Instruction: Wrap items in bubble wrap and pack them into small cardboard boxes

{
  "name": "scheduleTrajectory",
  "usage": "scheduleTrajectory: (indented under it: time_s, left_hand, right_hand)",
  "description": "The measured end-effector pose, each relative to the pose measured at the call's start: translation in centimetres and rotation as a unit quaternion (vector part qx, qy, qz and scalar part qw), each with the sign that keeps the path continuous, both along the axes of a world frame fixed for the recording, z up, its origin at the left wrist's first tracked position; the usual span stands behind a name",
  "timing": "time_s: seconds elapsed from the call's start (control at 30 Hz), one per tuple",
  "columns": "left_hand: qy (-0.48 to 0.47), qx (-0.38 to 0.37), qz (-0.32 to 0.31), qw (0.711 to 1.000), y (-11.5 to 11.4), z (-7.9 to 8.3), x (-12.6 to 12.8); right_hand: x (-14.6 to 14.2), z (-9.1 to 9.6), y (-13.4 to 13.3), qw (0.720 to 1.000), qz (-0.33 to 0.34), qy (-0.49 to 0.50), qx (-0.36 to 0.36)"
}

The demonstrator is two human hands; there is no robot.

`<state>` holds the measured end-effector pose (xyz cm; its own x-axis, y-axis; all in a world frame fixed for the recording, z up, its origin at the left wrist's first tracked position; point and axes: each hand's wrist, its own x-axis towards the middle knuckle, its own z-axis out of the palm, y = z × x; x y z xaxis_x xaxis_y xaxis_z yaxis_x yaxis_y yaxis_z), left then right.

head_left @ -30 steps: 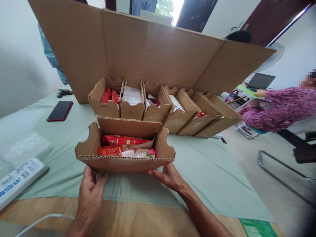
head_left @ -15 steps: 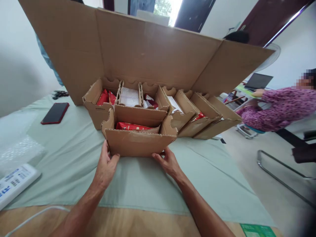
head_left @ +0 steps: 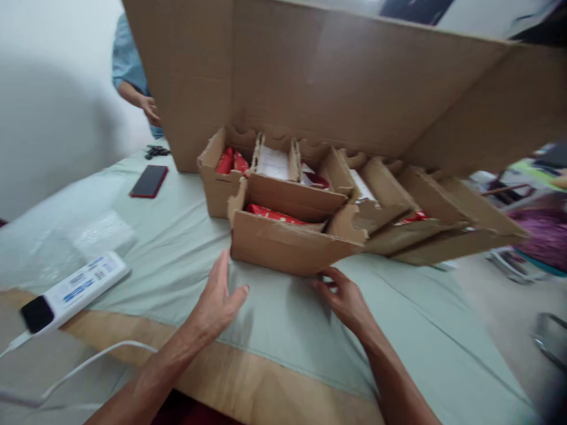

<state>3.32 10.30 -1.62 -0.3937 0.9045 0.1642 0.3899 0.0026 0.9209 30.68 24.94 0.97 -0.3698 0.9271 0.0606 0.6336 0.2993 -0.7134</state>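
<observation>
A small open cardboard tray point(head_left: 283, 248) with red packets point(head_left: 270, 213) inside rests on the pale green cloth point(head_left: 283, 319), pushed against a row of similar trays point(head_left: 381, 200). My left hand point(head_left: 219, 301) hovers just off the tray's near left corner, fingers straight and apart, holding nothing. My right hand point(head_left: 343, 298) lies on the cloth under the tray's near right corner, fingers spread, fingertips at its bottom edge. Behind the row stands a big unfolded cardboard sheet point(head_left: 336, 77).
A red-cased phone point(head_left: 149, 180) and a dark small object point(head_left: 156, 151) lie at the far left. A white power strip point(head_left: 71, 292) with a cable point(head_left: 88, 366) sits at the near left beside bubble wrap point(head_left: 101, 233). Another person's hand point(head_left: 149, 109) shows behind the cardboard sheet.
The tray went from held near me to set down against the row of trays. Both hands have let go of it and drawn back. The camera has swung to the right.
</observation>
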Motion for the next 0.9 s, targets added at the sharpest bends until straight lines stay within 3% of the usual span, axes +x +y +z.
scheduleTrajectory:
  time_s: [0.13,0.23,0.4,0.6,0.7,0.77,0.8,0.9]
  left_hand:
    - [0.097,-0.054,-0.038,0.993,-4.6,-0.8,0.3]
    - [0.171,-0.051,-0.035,0.983,-6.2,-1.6,0.8]
    - [0.205,-0.013,-0.042,0.978,-6.5,-2.5,1.2]
    - [0.173,0.018,-0.034,0.984,-6.5,-2.6,0.9]
    - [0.155,0.017,-0.032,0.987,-6.5,-2.6,0.8]
    - [0.147,0.016,-0.026,0.989,-6.4,-2.5,0.8]
    - [0.145,0.020,-0.023,0.989,-6.4,-2.5,0.8]
    - [0.143,0.040,-0.017,0.989,-6.4,-2.5,0.8]
  right_hand:
    - [0.2,1.8,-1.8,0.996,0.039,-0.081,0.023]
    - [-3.9,2.7,-4.2,0.988,0.149,-0.039,0.029]
    - [-17.3,3.3,-6.1,0.924,0.373,0.044,0.077]
    - [-35.6,2.2,-5.0,0.854,0.478,-0.041,0.199]
    - [-42.3,0.9,-5.2,0.824,0.502,-0.087,0.246]
    - [-44.6,0.3,-5.4,0.831,0.497,-0.087,0.233]
    - [-44.9,0.2,-5.5,0.850,0.477,-0.069,0.213]
    - [-42.0,1.1,-5.9,0.917,0.371,0.071,0.129]
